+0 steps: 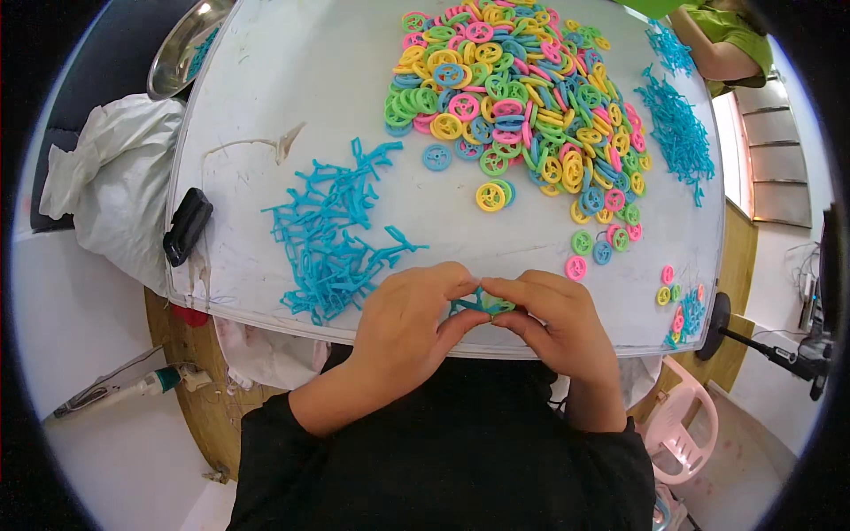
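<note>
Close to the table's near edge, my left hand [403, 314] pinches a small blue plastic frame piece [466, 306] between thumb and fingers. My right hand [560, 323] is closed on a green plastic wheel [501, 306], which touches the blue piece; fingertips hide much of both. Left of my left hand lies a tangled heap of similar blue frame pieces [328, 252]. Beyond both hands spreads a large pile of spoked toy wheels [531, 97] in pink, yellow, green and blue. A few stray wheels, among them a pink wheel [575, 267], lie nearer my right hand.
The white table [239, 106] also bears a black case [188, 227] at left and blue pieces [677, 128] at far right. Small wheels and blue parts [689, 311] sit near the right corner. A metal bowl [173, 66], white sack [124, 177], another person's arm [717, 57] and pink chair [677, 429] surround it.
</note>
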Demonstrator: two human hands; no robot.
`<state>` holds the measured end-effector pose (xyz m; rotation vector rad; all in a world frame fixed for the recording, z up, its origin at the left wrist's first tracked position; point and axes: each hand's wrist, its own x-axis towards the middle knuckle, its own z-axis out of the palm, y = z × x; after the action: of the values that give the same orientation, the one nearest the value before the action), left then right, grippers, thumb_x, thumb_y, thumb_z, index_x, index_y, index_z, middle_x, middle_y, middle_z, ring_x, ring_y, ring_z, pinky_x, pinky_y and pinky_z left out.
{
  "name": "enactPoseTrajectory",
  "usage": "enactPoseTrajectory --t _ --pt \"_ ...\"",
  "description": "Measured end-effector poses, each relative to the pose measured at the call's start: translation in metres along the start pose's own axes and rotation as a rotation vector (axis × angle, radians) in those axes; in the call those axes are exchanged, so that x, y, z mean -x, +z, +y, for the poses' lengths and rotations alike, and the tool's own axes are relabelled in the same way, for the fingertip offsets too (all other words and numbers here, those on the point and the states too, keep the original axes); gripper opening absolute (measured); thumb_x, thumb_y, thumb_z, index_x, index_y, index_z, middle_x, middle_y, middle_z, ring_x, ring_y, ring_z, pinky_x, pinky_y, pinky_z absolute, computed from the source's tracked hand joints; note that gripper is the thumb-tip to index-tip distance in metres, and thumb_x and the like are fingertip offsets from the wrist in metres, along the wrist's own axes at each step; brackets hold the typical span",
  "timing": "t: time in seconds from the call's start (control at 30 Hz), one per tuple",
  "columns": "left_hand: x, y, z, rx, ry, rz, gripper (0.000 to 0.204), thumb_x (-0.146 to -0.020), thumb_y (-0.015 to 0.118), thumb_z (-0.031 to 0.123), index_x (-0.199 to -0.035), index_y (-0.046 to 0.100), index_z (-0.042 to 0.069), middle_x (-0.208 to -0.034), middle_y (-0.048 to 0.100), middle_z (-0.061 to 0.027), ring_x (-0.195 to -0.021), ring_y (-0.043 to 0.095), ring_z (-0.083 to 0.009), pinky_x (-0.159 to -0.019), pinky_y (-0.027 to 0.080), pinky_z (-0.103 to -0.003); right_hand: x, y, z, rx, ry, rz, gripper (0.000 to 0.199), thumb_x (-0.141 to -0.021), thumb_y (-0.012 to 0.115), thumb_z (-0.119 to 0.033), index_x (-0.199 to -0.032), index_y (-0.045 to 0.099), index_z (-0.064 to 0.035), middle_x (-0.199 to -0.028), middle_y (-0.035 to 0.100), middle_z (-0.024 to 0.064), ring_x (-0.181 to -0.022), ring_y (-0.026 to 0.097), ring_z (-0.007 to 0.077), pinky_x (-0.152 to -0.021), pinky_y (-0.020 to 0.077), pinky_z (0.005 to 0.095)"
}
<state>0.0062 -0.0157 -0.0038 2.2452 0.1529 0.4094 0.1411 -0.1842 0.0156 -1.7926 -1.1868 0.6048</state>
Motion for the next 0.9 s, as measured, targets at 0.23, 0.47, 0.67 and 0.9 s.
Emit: enactPoseTrajectory --t 0.23,0.47,0.67,0.9 --pt "0.002 0.005 0.002 -0.103 0.148 0.134 0.043 -0.076 0.082 0.011 -0.111 0.057 0.006 -0.096 0.066 -0.0077 -0.088 0.065 -0.0284 -0.085 0.054 -0.043 0.010 0.009 -0.009 -0.627 0.561 0.012 0.035 -0.088 0.065 0.001 -0.123 0.063 -0.0006 -0.080 0.063 0.0059 -0.072 0.062 0.0165 -0.064 0.0495 0.0277" --pt "0.012 -0.010 0.008 -0.131 0.185 0.193 0.041 -0.072 0.083 0.011 -0.107 0.061 0.007 -0.096 0.067 -0.0085 -0.090 0.066 -0.0302 -0.088 0.054 -0.045 0.004 0.019 -0.009 -0.320 0.094 0.061 0.037 -0.092 0.061 0.002 -0.129 0.059 0.0015 -0.100 0.065 0.0090 -0.082 0.062 0.0125 -0.075 0.0515 0.0267" --pt "0.072 -0.163 -0.015 0.330 -0.414 -0.195 0.036 -0.064 0.086 0.006 -0.095 0.069 0.005 -0.093 0.072 -0.0066 -0.089 0.069 -0.0238 -0.082 0.052 -0.034 -0.003 -0.001 -0.006 -0.268 0.235 0.234 0.040 -0.086 0.064 0.004 -0.126 0.062 -0.0005 -0.096 0.064 0.0090 -0.083 0.062 0.0154 -0.073 0.0513 0.0271" --pt "0.184 -0.200 -0.114 -0.415 -1.262 -0.346 0.036 -0.073 0.083 0.016 -0.102 0.070 0.000 -0.102 0.072 -0.0178 -0.092 0.071 -0.0279 -0.080 0.054 -0.036 -0.041 0.021 -0.002 0.271 -0.012 0.030 0.037 -0.082 0.071 0.000 -0.118 0.063 -0.0013 -0.095 0.064 0.0126 -0.079 0.063 0.0268 -0.065 0.0513 0.0336"
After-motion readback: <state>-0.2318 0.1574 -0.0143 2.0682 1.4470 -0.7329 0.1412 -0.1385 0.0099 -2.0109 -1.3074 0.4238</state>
